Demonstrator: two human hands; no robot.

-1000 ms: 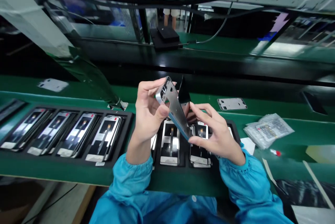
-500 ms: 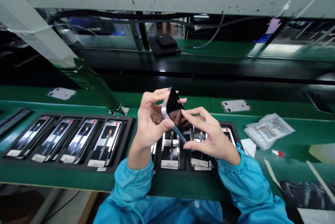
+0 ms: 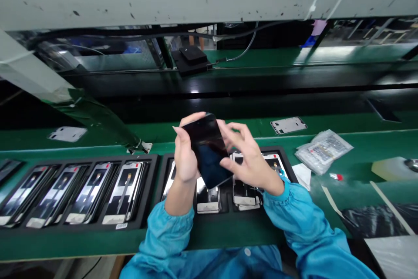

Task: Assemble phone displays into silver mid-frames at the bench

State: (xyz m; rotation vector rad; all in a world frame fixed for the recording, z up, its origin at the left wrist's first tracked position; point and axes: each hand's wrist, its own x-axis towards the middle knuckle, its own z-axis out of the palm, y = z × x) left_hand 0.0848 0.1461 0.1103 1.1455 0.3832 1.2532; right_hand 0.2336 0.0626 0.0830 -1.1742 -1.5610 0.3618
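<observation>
A smartphone [image 3: 209,150] with a dark, glossy screen is tilted over the tray, its screen facing up towards me. My left hand [image 3: 187,152] cradles it along the left edge, thumb on that side and the other fingers mostly behind it. At the opposite edge is my right hand [image 3: 246,157], slightly blurred, its thumb and fingertips touching the phone's side. Under the hands, a black tray [image 3: 289,170] carries stacked phone screen panels [image 3: 209,203], partly covered by my hands and the phone.
On the left, a second black tray [image 3: 148,200] holds several stacks of screen panels [image 3: 122,192]. Clear plastic bags [image 3: 323,150] lie at right, near a red-and-white scrap [image 3: 336,176]. White phone frames [image 3: 289,125] rest farther back. A green-wrapped post [image 3: 101,118] stands left.
The smartphone has turned from nearly edge-on to showing its screen. My right hand has shifted from its lower end to its right edge. The camera view has moved slightly.
</observation>
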